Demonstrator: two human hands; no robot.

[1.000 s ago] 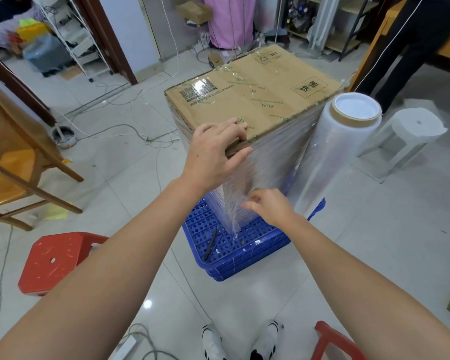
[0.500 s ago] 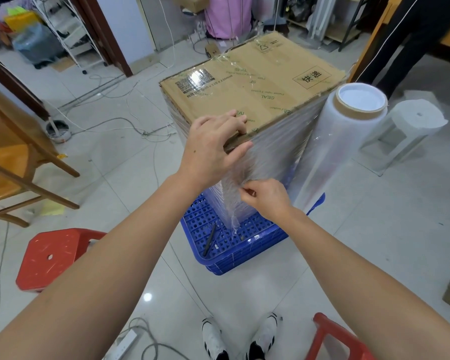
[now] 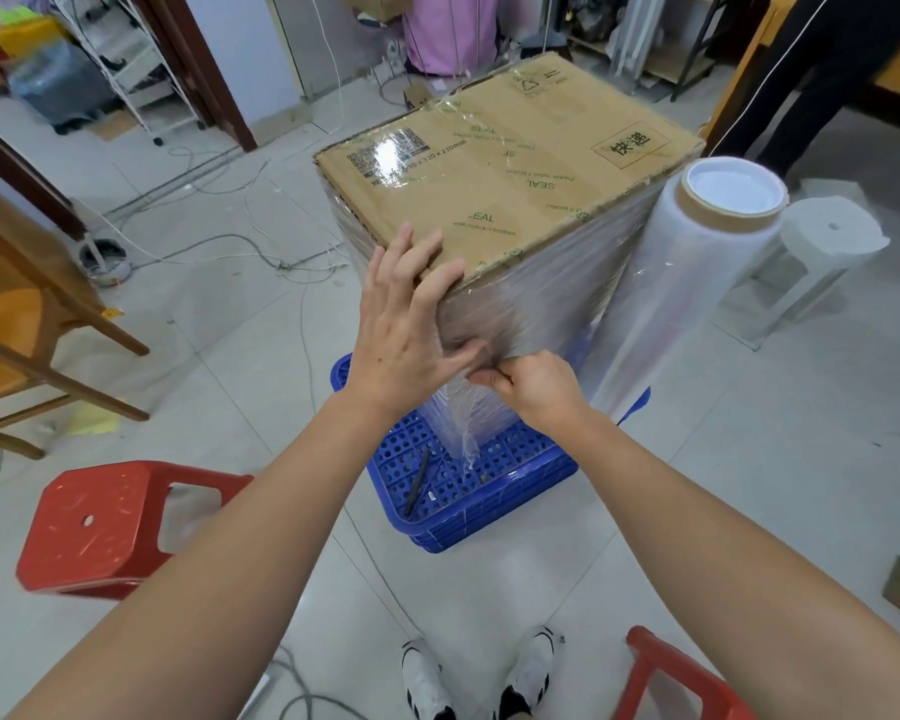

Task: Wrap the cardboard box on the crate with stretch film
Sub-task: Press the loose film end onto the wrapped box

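The cardboard box [image 3: 510,163] stands on the blue crate [image 3: 468,491] on the tiled floor, directly ahead of you. Its side faces are covered in stretch film [image 3: 536,298]; its top is bare cardboard with tape across it. The film roll [image 3: 681,283] stands upright at the box's right corner, joined to the box by a sheet of film.

Your left hand [image 3: 406,330] lies flat against the near corner of the box, fingers straight and reaching onto the top edge, thumb pressed against the wrapped side. Your right hand [image 3: 536,387] is curled, pinching the film just beside the left thumb on the near face.

A dark pen-like object [image 3: 417,480] lies in the crate in front of the box. A red stool [image 3: 110,527] stands to the left of the crate, and part of a second red stool [image 3: 671,672] shows at the lower right. A white stool [image 3: 822,252] stands just behind the film roll. Wooden furniture [image 3: 17,324] occupies the left edge. Cables [image 3: 240,252] trail across the floor behind the crate. Another person's dark-trousered legs [image 3: 827,65] stand at the upper right.
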